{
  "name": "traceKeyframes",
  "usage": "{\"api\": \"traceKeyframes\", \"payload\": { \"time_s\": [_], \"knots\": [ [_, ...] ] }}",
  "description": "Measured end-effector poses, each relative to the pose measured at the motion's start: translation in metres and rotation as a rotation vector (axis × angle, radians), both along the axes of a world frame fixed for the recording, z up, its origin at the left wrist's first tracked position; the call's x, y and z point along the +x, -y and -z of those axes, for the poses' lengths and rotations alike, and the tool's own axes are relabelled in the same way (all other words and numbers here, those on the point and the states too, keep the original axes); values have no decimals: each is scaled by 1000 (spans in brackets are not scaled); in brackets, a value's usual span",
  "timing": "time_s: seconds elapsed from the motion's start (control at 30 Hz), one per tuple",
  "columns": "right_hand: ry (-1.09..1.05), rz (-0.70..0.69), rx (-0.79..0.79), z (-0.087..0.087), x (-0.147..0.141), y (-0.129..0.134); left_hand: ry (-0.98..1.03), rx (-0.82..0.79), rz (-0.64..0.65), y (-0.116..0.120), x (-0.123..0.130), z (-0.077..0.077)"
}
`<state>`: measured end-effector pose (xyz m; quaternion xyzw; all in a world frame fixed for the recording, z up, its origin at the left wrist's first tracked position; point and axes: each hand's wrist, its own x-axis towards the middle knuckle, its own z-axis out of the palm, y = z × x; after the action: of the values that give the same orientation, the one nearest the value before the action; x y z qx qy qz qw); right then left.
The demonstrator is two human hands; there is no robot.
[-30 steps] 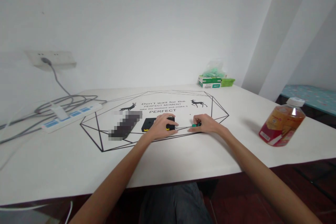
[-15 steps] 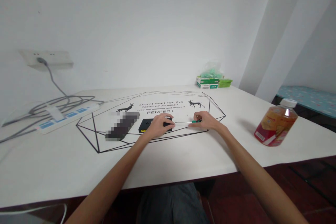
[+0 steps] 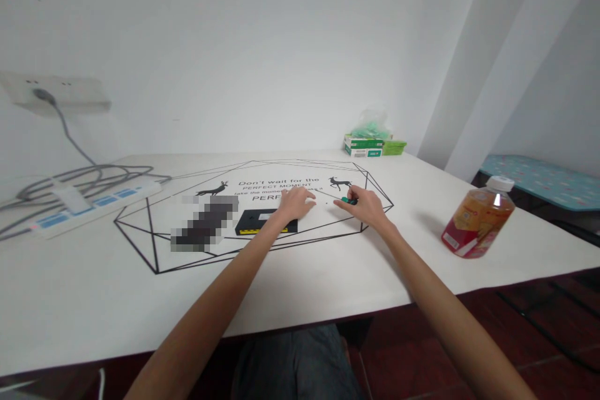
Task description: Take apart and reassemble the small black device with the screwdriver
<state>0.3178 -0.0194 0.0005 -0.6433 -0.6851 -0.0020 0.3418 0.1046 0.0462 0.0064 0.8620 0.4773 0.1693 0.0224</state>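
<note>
Black, the small box [image 3: 265, 223] lies flat just left of the left hand [image 3: 295, 203], whose fingers are spread above it. The right hand [image 3: 365, 207] pinches a green-handled screwdriver [image 3: 349, 200], tip pointing left toward the box.

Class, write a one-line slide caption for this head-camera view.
Left hand over a black box, right hand gripping a green-handled tool, on a white table.

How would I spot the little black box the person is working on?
Start at the white table and find the big black geometric outline with deer printed on it. Inside, under the left hand, lies the flat black box. Unlike the blurred dark item beside it, it has yellow markings.
</note>
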Motion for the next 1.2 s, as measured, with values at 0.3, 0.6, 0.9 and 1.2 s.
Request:
{"api": "traceKeyframes", "payload": {
  "time_s": [0.3, 0.6, 0.9, 1.2],
  "knots": [
    [18, -4, 8, 1, -2, 0, -18, -313, 75, 27, -104, -21],
    [38, -49, -35, 5, -1, -2, -136, -229, 142, 40, -109, -35],
    [44, -106, -42, 6, -1, -1, -358, 145, -286, 55, -66, -17],
    [71, -120, -28, 6, 0, -3, -519, -183, 73, 40, -114, -21]
  ]
}}
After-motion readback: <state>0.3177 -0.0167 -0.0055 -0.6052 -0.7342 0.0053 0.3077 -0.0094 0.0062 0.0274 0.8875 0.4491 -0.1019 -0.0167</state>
